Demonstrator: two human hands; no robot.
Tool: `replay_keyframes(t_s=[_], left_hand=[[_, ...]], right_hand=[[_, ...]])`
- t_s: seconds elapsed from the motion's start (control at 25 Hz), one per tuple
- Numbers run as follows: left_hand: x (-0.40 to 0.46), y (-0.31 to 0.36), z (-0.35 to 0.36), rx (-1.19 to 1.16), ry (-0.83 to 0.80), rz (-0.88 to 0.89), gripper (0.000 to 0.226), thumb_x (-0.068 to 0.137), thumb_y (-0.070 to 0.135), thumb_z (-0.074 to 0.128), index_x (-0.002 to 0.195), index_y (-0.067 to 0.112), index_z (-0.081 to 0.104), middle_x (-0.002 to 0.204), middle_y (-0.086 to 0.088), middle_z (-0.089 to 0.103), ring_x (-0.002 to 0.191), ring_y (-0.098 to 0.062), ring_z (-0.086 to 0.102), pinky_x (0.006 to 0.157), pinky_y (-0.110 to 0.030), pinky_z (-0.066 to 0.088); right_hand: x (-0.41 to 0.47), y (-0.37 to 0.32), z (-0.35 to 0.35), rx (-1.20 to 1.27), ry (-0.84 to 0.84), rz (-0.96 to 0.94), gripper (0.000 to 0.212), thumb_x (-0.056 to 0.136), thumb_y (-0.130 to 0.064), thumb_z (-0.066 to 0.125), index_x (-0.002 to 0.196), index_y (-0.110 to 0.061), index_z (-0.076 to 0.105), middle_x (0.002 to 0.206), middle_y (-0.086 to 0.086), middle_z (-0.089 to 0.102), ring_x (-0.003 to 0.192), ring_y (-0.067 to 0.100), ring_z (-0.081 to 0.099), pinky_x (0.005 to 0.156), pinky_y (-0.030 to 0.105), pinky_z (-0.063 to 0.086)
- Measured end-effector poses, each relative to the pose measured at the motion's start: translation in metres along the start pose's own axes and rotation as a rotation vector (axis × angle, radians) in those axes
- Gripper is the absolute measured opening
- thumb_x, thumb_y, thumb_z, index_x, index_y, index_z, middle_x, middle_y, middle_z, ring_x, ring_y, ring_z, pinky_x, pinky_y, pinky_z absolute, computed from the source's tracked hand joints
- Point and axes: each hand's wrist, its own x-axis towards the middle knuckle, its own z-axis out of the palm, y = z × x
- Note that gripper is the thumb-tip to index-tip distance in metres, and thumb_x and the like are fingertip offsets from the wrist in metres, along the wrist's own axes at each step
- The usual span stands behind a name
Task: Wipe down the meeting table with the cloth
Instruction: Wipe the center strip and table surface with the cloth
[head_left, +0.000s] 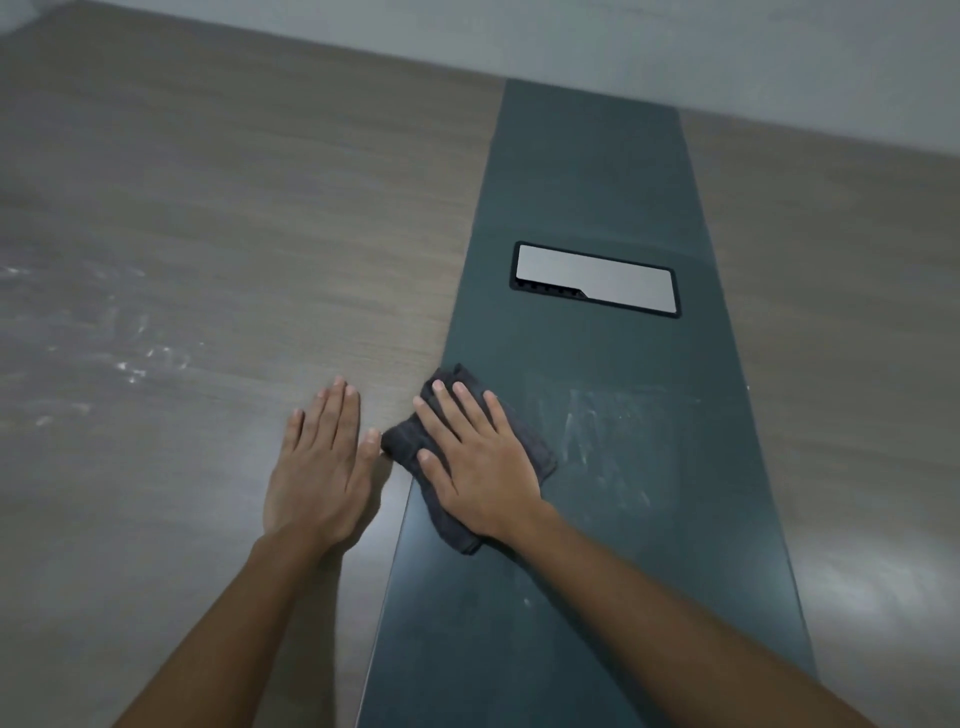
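Dark grey cloth (457, 467), grey-brown woodgrain table (208, 234) with dark teal strip (597, 182).

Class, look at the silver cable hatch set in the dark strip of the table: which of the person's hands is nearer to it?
Right. The right hand presses the cloth just below the hatch; the left hand lies farther left on the wood.

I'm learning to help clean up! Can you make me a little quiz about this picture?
1. True or false: the right hand presses flat on the dark cloth.
2. Which surface does the left hand rest on: A) the wood part of the table, B) the dark centre strip, C) the silver hatch?
3. Fill in: whitish smears show on the strip just ____ of the cloth.

Key: 1 true; 2 A; 3 right.
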Motion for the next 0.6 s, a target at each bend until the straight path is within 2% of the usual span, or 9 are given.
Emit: replay_keyframes(t_s=[0.12, 0.24, 0.32, 0.44, 0.6], left_hand=[[-0.008, -0.001, -0.001, 0.006, 0.006, -0.012, 0.080, 0.092, 0.059, -0.022, 0.157, 0.016, -0.007, 0.166, 0.000, -0.012, 0.151, -0.010, -0.018, 0.124, -0.038, -0.008], [-0.005, 0.000, -0.002, -0.010, 0.009, -0.016, 0.082, 0.092, 0.061, -0.019, 0.158, 0.015, -0.002, 0.166, -0.001, -0.009, 0.152, -0.011, -0.014, 0.124, -0.038, -0.008], [-0.006, 0.000, -0.001, -0.005, 0.010, -0.022, 0.081, 0.094, 0.060, -0.017, 0.159, 0.014, -0.001, 0.166, -0.001, -0.008, 0.152, -0.010, -0.014, 0.125, -0.039, -0.006], [-0.006, 0.002, -0.001, 0.002, 0.019, -0.033, 0.081, 0.094, 0.060, -0.016, 0.159, 0.014, 0.000, 0.167, 0.000, -0.008, 0.152, -0.010, -0.013, 0.125, -0.041, -0.003], [-0.005, 0.000, 0.000, -0.001, 0.032, -0.045, 0.082, 0.092, 0.062, -0.017, 0.158, 0.015, -0.002, 0.166, 0.001, -0.009, 0.152, -0.008, -0.014, 0.125, -0.038, -0.006]], right_hand=[[-0.009, 0.004, -0.001, 0.001, 0.006, -0.039, 0.062, 0.105, -0.052, 0.020, 0.162, -0.026, 0.024, 0.169, 0.002, 0.020, 0.157, 0.021, 0.013, 0.127, 0.050, 0.008], [0.026, 0.034, -0.008, -0.044, -0.004, -0.037, 0.066, 0.101, -0.056, 0.015, 0.161, -0.030, 0.024, 0.169, 0.001, 0.020, 0.157, 0.020, 0.015, 0.127, 0.049, 0.006], [0.062, 0.067, -0.015, -0.057, -0.006, 0.028, 0.066, 0.101, -0.057, 0.014, 0.162, -0.032, 0.020, 0.169, 0.000, 0.018, 0.157, 0.020, 0.013, 0.127, 0.047, 0.004], [0.122, 0.108, -0.024, -0.031, -0.023, 0.143, 0.061, 0.106, -0.054, 0.022, 0.163, -0.032, 0.014, 0.171, 0.001, 0.011, 0.158, 0.020, 0.005, 0.126, 0.046, 0.000], [0.154, 0.117, -0.026, -0.047, -0.043, 0.198, 0.061, 0.107, -0.052, 0.019, 0.163, -0.029, 0.009, 0.171, 0.001, 0.004, 0.158, 0.022, -0.001, 0.126, 0.048, -0.003]])
